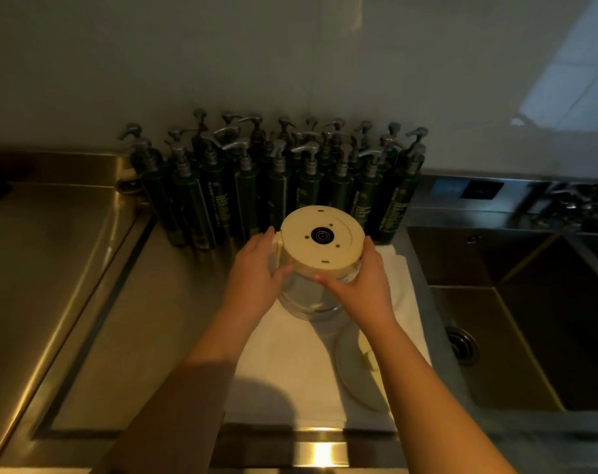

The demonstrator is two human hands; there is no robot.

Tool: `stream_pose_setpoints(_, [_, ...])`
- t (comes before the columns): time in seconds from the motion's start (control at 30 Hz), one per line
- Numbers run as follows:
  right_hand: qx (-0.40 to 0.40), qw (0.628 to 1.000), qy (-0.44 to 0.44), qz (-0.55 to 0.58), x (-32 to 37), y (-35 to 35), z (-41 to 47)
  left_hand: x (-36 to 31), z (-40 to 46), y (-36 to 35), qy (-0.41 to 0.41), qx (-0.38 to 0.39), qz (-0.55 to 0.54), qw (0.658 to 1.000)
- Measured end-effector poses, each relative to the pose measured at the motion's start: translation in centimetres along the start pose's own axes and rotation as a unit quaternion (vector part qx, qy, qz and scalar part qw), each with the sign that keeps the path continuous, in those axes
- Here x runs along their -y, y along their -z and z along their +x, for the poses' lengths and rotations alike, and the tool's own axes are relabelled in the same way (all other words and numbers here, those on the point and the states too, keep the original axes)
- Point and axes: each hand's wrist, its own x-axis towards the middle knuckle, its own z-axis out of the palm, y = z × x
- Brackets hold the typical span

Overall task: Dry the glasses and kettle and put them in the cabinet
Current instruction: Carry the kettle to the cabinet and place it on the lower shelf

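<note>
Gripping upturned kettle [321, 244] between left hand [256, 268] and right hand [362, 282], white towel [290, 364] beneath on bench [174, 285], probably its lid [355, 367] at five o'clock, pump bottles [273, 179] at twelve.

A service kitchen or hotel back room. A stainless steel counter [96, 323] runs to a deep steel sink [543, 323] at three o'clock. At twelve o'clock, many identical green pump bottles [277, 186] crowd against a white tiled wall [222, 63].

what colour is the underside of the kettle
Cream, with a black round connector at its centre; the kettle shows in the head view.
</note>
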Motion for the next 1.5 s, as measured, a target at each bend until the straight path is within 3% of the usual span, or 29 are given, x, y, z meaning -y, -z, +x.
stream_pose_setpoints(0.37, [-0.001,0.999,0.011,0.042,0.2,0.3,-1.6,-0.2,-1.5,0.4,0.021,-0.073,-0.031,0.997])
stream_pose_setpoints(0.67, [0.004,0.998,0.025,0.056,1.5,0.2,-6.1,1.0,-4.9,2.2,0.006,-0.083,-0.033,0.996])
stream_pose_setpoints(0.87, [-0.003,0.999,0.034,-0.013,2.0,-0.3,-11.2,2.7,-9.0,3.0,-0.034,-0.071,-0.067,0.995])
stream_pose_setpoints(1.5, [0.046,0.993,-0.102,0.027,2.3,-1.7,-22.2,6.6,-18.0,1.8,-0.046,-0.020,-0.017,0.999])
